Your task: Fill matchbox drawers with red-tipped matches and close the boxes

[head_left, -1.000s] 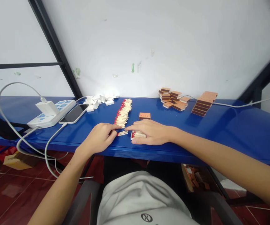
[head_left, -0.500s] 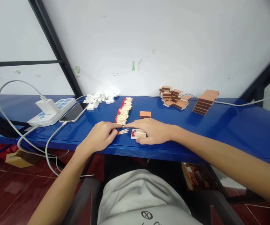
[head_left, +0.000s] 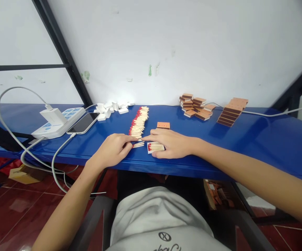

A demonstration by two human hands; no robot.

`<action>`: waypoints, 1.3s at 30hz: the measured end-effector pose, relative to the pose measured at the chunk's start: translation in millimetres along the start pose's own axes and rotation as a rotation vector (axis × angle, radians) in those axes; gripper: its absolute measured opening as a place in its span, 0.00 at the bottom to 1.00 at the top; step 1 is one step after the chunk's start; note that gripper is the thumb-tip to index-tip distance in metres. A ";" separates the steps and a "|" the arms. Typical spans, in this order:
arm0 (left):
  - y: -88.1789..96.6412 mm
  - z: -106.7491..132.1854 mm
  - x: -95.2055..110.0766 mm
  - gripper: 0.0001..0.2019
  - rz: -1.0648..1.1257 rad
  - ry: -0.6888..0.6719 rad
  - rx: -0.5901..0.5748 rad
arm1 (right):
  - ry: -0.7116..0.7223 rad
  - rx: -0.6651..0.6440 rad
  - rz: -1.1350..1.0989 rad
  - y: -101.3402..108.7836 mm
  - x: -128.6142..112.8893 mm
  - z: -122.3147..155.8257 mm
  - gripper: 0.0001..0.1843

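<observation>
A long row of red-tipped matches lies on the blue table. My left hand rests at the near end of that row, its fingers curled on a small bunch of matches. My right hand lies flat beside it, the forefinger stretched toward the same bunch, the palm and thumb around an open white tray filled with matches. A closed brown matchbox sleeve sits just behind my right hand.
Piles of brown matchboxes and a slanted stack of them stand at the back right. White trays lie at the back left, next to a phone and a power strip with charger. Cables hang off the front edge.
The hands have barely moved; the small bunch of matches has slid slightly toward the tray. The view has shifted a little.
</observation>
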State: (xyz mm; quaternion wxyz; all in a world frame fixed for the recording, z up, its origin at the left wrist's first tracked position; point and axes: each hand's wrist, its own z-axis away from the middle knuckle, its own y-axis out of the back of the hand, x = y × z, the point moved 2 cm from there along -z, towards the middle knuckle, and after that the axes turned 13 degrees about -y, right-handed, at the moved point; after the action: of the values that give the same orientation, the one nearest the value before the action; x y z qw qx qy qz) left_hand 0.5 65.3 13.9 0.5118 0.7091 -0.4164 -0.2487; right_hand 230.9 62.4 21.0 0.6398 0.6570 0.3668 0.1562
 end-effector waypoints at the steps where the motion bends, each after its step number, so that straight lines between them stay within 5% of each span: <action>1: -0.1 0.2 -0.1 0.20 -0.002 -0.002 -0.001 | -0.002 -0.001 -0.001 -0.3 0.2 -0.2 0.31; 39: 1.1 -1.0 0.4 0.21 0.036 0.035 -0.005 | -0.030 -0.035 -0.028 3.0 -1.9 0.2 0.28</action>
State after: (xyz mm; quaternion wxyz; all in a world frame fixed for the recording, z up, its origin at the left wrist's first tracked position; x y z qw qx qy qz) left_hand 1.1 65.3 15.2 0.5249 0.7046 -0.4194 -0.2282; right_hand 230.6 61.2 24.4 0.6588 0.6426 0.3638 0.1439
